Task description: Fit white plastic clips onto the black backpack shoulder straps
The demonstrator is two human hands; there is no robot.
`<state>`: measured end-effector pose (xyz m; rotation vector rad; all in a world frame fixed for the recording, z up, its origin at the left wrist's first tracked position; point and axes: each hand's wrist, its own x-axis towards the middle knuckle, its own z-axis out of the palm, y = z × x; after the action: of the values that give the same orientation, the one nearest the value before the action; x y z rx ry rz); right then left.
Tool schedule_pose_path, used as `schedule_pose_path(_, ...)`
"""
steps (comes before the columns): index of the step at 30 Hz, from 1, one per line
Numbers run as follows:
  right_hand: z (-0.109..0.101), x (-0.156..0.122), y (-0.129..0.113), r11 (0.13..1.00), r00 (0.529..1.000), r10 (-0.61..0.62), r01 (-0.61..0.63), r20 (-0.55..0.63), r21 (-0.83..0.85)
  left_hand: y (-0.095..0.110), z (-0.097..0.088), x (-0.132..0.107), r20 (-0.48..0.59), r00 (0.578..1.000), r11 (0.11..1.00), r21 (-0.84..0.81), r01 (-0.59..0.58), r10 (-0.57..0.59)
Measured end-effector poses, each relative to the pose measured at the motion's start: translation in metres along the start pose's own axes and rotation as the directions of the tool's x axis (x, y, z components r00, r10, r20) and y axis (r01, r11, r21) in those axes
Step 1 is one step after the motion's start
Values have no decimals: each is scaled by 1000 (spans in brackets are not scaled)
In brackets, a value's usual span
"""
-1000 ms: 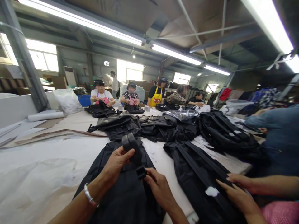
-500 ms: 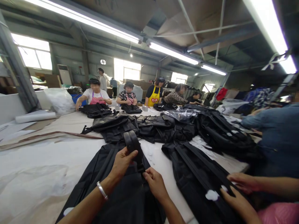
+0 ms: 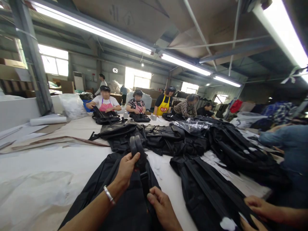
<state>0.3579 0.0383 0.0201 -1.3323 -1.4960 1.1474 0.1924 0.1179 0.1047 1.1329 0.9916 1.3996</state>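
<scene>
A black backpack (image 3: 113,192) lies on the white table before me, its straps uppermost. My left hand (image 3: 128,166), with a silver bangle at the wrist, is closed round a padded black shoulder strap (image 3: 136,148), which it holds raised and bent over in a loop. Below the loop a buckle (image 3: 143,175) joins the padded part to a narrow webbing strap (image 3: 145,187). Lower down, my right hand (image 3: 160,202) pinches that webbing between thumb and fingers. The webbing runs fairly straight between my hands.
At right a co-worker's hands (image 3: 261,207) work on another black backpack (image 3: 204,186) with a white tag (image 3: 228,223). More black bags (image 3: 166,134) are heaped across the table's middle. Clear plastic (image 3: 31,199) lies at left. Several people work along the far side.
My right hand has slid down the webbing, away from the buckle, and more of the strap shows between my hands. My left hand keeps its hold. The view has shifted a little.
</scene>
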Motion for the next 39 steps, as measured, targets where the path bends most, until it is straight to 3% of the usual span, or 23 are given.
schedule_pose_path(5,8,-24,5,998,998,39,-41,55,52,-19,-15,-9,25,998,998,5,64,-64)
schedule_pose_path(11,-7,-43,-8,999,994,24,-26,103,18,-7,-11,-15,87,994,997,-30,72,-69)
schedule_pose_path(19,-8,-17,24,976,984,65,-97,-164,-196,12,-3,-32,194,977,987,-112,113,-90)
schedule_pose_path(24,-7,2,17,933,973,32,-111,-227,-343,11,-2,-58,305,933,977,-33,213,-193)
schedule_pose_path(26,-2,8,14,930,975,29,-107,-221,-352,6,-3,-68,344,910,970,18,241,-232)
schedule_pose_path(31,7,14,17,950,973,67,-130,-221,-285,-27,-10,-95,329,900,958,70,278,-285)
schedule_pose_path(36,5,12,23,971,968,117,-158,-220,-179,-68,-15,-119,305,887,934,195,298,-346)
schedule_pose_path(39,2,13,28,985,973,142,-157,-183,-70,-78,-15,-126,292,882,926,185,328,-370)
